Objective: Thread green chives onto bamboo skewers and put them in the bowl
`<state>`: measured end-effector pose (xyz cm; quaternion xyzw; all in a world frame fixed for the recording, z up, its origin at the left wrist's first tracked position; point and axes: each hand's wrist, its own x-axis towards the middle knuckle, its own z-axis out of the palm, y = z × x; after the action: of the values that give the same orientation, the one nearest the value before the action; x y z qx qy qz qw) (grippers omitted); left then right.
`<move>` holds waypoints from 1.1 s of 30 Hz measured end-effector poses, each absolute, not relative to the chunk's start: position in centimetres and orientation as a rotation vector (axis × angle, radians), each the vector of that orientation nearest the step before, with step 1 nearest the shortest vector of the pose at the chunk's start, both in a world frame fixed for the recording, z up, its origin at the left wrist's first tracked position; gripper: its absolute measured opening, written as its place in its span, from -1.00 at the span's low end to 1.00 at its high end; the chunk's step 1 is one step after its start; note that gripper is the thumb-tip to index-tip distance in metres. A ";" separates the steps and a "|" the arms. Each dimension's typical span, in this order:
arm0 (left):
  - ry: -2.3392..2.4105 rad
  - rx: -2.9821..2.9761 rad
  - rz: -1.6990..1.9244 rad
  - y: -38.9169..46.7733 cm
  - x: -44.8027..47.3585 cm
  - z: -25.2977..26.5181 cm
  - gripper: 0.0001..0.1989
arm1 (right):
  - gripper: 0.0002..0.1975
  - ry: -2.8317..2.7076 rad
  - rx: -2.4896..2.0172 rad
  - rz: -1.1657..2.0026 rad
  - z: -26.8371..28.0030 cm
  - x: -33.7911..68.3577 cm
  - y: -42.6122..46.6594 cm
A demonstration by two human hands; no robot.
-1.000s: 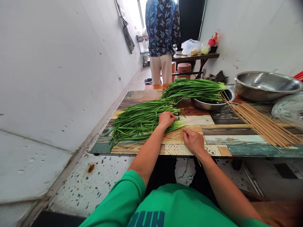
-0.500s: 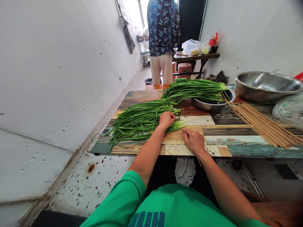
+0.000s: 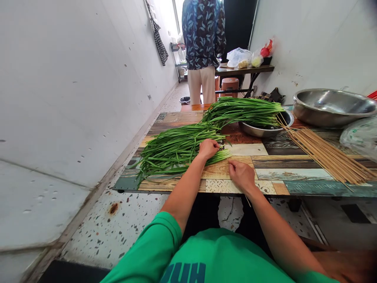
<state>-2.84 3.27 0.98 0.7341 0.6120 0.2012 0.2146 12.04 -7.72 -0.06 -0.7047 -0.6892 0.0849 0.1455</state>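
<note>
My left hand (image 3: 208, 148) rests closed on the near side of a spread of garlic chives (image 3: 167, 151), its fingers pinching some stems near their pale cut ends. Close by on the right, my right hand (image 3: 243, 175) is closed around a thin bamboo skewer (image 3: 248, 202). The skewer's tip shows just past my fingers, beside the chive ends, and its tail sticks out below my wrist over the table edge. Farther back, a second heap of chives (image 3: 244, 112) lies across a small metal bowl (image 3: 262, 131).
Many bamboo skewers (image 3: 332, 155) lie fanned out on the patterned table (image 3: 306, 188) at right. Behind them stand a large steel basin (image 3: 332, 114) and a plastic bag (image 3: 359, 137). A person (image 3: 203, 43) stands with their back turned at a rear table (image 3: 247, 70) holding bags.
</note>
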 end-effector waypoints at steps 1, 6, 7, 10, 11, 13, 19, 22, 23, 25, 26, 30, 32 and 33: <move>1.704 2.030 0.556 3.2 -2.8 1.0 -0.83 | -0.60 -1.985 -2.033 0.241 -0.1 12.0 -7.7; 1.723 1.961 0.520 3.0 -2.7 1.3 -0.78 | -0.61 -1.983 -2.019 0.219 -0.3 12.0 -7.7; 1.721 1.955 0.513 3.0 -2.7 1.4 -0.78 | -0.61 -1.985 -2.014 0.214 -0.3 12.0 -7.7; 1.746 1.955 0.502 2.9 -2.6 1.5 -0.78 | -0.61 -1.996 -1.990 0.207 -0.3 12.1 -7.9; 1.762 1.952 0.499 2.9 -2.5 1.5 -0.77 | -0.61 -1.999 -1.984 0.206 -0.3 12.1 -7.9; 1.782 1.939 0.497 2.9 -2.4 1.4 -0.77 | -0.61 -2.001 -1.980 0.206 -0.3 12.1 -7.9; 1.732 1.927 0.534 3.2 -2.6 1.0 -0.78 | -0.61 -1.998 -1.983 0.205 -0.4 12.1 -7.9; 1.730 1.925 0.543 3.3 -2.6 0.8 -0.78 | -0.61 -1.997 -1.982 0.223 -0.4 12.1 -7.8; 1.740 1.920 0.545 3.3 -2.6 0.8 -0.78 | -0.61 -1.998 -1.983 0.228 -0.4 12.1 -7.8; 1.776 1.902 0.556 3.3 -2.5 0.7 -0.78 | -0.61 -2.007 -1.982 0.227 -0.3 12.1 -7.9; 1.799 1.891 0.564 3.4 -2.4 0.7 -0.78 | -0.61 -2.014 -1.984 0.222 -0.2 12.1 -7.9; 1.847 1.871 0.577 3.5 -2.5 0.7 -0.77 | -0.60 -2.034 -2.004 0.206 -0.1 12.2 -8.1; 1.838 1.885 0.573 3.5 -2.6 0.7 -0.77 | -0.60 -2.035 -2.002 0.202 -0.2 12.2 -8.1; 1.831 1.893 0.572 3.5 -2.6 0.7 -0.77 | -0.60 -2.034 -1.997 0.202 -0.3 12.2 -8.1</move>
<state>-2.61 3.46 0.74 0.6849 0.6627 0.2069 0.2214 12.21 -8.07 -0.25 -0.6917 -0.7047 0.0699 0.1414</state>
